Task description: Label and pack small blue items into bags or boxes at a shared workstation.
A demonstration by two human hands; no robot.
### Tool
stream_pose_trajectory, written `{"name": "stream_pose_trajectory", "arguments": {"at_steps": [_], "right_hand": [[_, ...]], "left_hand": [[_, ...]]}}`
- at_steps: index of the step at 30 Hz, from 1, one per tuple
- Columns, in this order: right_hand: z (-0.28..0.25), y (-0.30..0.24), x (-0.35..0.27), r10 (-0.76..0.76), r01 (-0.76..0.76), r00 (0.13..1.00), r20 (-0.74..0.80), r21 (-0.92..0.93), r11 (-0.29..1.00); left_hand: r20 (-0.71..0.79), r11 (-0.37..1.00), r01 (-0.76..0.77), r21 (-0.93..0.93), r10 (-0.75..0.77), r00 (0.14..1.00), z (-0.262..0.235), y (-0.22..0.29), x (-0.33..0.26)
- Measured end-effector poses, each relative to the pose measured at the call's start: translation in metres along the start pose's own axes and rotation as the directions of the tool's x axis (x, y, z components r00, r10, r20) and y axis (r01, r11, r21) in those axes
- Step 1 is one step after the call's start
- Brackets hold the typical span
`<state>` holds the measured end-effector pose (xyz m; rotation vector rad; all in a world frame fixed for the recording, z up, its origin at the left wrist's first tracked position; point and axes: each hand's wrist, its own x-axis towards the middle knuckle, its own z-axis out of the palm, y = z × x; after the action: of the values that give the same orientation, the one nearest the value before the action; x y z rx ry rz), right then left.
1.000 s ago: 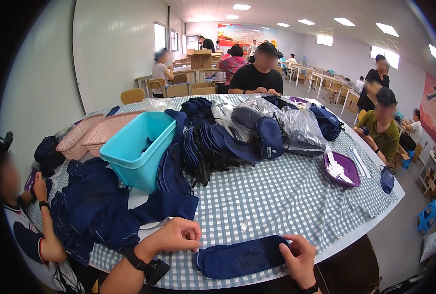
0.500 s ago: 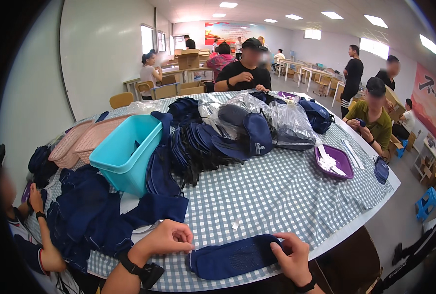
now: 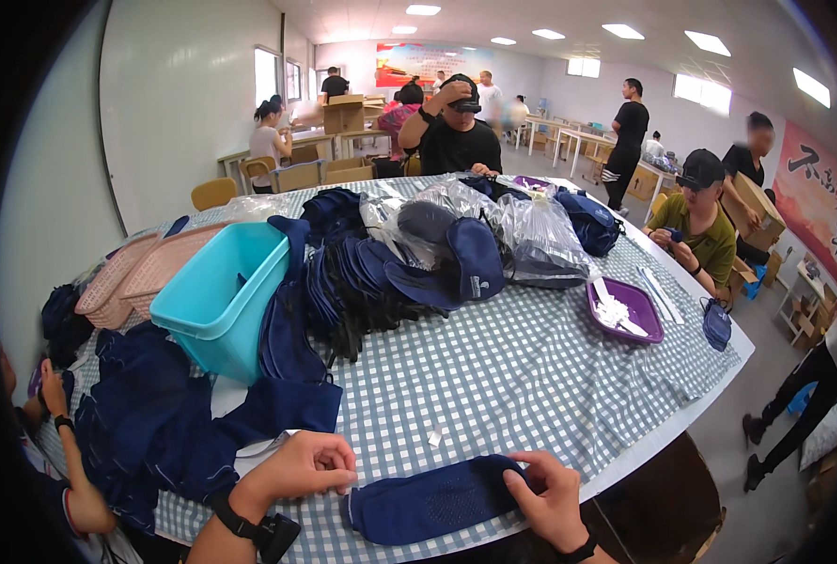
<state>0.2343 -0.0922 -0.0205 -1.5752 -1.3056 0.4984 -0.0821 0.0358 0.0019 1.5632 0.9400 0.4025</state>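
A flat, elongated navy cloth piece (image 3: 428,503), rounded at the right and dotted with fine specks, lies near the table's front edge. My right hand (image 3: 548,496) grips its right end, thumb on top and fingers at the far edge. At the left end, my left hand (image 3: 310,463) is closed, thumb and forefinger pinched beside the cloth's corner; whatever is between them is too small to make out. A small white scrap (image 3: 434,438) rests just beyond the cloth. Crumpled navy fabric (image 3: 146,414) is heaped to the left of my left hand.
A turquoise bin (image 3: 216,320) stands beside a row of stacked navy pieces (image 3: 343,282) and navy caps (image 3: 479,258). Farther right is a purple tray (image 3: 658,329) with white slips. People sit across (image 3: 456,141), at the right (image 3: 705,211) and at my left (image 3: 75,470).
The whole view has shifted slightly, so things on the table appear farther left. The person across has raised a hand to their cap. My hands keep nearly the same pose on the cloth.
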Motion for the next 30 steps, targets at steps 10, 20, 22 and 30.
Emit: {"name": "stream_pose_trajectory", "arguments": {"at_steps": [10, 20, 22, 30], "right_hand": [[-0.003, -0.014, -0.008, 0.027, -0.028, 1.0, 0.006, 0.119, 0.992], [0.002, -0.014, -0.01, 0.03, -0.031, 0.999, 0.012, 0.168, 0.985], [0.002, -0.011, -0.009, 0.0, 0.0, 1.0, -0.009, 0.087, 0.996], [0.01, 0.003, 0.002, -0.067, 0.064, 0.997, -0.042, -0.077, 0.995]], "left_hand": [[0.008, 1.0, -0.024, -0.012, 0.024, 1.0, -0.001, -0.005, -0.001], [-0.023, 0.998, -0.054, 0.018, 0.054, 0.998, 0.002, -0.012, 0.0], [-0.045, 0.998, -0.037, 0.049, 0.039, 0.998, 0.003, -0.012, 0.0], [-0.059, 0.974, -0.115, 0.197, 0.129, 0.99, 0.004, -0.004, -0.001]]}}
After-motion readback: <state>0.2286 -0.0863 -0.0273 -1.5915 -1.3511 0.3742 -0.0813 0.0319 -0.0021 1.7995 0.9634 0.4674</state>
